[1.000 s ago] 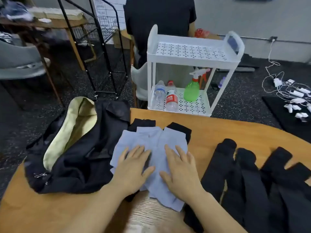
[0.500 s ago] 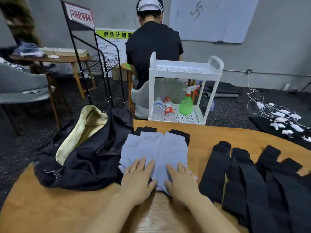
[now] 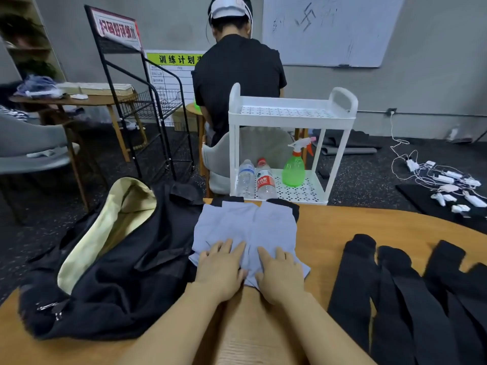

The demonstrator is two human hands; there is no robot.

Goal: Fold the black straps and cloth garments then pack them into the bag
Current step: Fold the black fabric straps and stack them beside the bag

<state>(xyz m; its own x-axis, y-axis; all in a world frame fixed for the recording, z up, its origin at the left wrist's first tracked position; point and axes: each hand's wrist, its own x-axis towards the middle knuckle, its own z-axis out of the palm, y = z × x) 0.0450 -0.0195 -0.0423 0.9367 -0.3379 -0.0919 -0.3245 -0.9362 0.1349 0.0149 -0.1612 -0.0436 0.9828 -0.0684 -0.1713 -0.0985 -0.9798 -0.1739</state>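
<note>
Black fabric with a pale yellow lining marks the open bag (image 3: 110,272), which is slumped at the left of the wooden table (image 3: 342,227), its mouth turned up and away from the near edge. Just right of it, a light blue cloth garment (image 3: 245,227) is spread flat over a black piece whose corners show at the far edge. The left hand (image 3: 220,270) is laid flat on the garment's near edge, fingers straight and slightly spread, nothing gripped. The right hand (image 3: 280,272) is pressed palm down beside it, fingers likewise extended, the two hands nearly touching. A strip of bare tabletop is left between the garment and the black straps (image 3: 400,299), which are laid side by side at the right and run off the near edge. Beyond the table's far edge a white plastic cart (image 3: 290,114) with bottles is stood close, and a seated person's back is seen behind it.
</note>
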